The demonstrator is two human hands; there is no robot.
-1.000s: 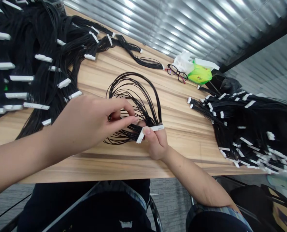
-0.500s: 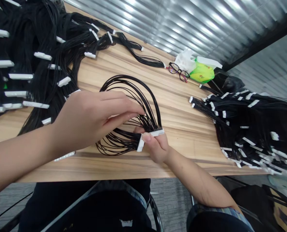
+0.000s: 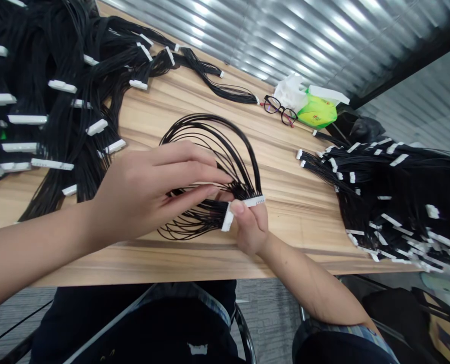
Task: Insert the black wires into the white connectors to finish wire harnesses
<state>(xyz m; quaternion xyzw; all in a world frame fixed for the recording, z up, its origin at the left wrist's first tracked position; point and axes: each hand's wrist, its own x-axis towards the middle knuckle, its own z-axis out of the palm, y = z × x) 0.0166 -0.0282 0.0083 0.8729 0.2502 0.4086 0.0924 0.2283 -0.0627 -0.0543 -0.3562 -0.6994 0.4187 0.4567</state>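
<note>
Wire harness (image 3: 206,218), white connector (image 3: 254,201) pinched in right hand (image 3: 251,227), left hand (image 3: 145,192) over wires

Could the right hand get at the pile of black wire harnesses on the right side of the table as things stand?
Probably yes, once it lets go: the right hand is pinching a white connector, which ties it up for now. Only the wood tabletop lies between it and the pile of black wire harnesses.

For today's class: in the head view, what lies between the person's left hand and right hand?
In the head view, a bundle of black wires lies between the left hand and the right hand.
</note>
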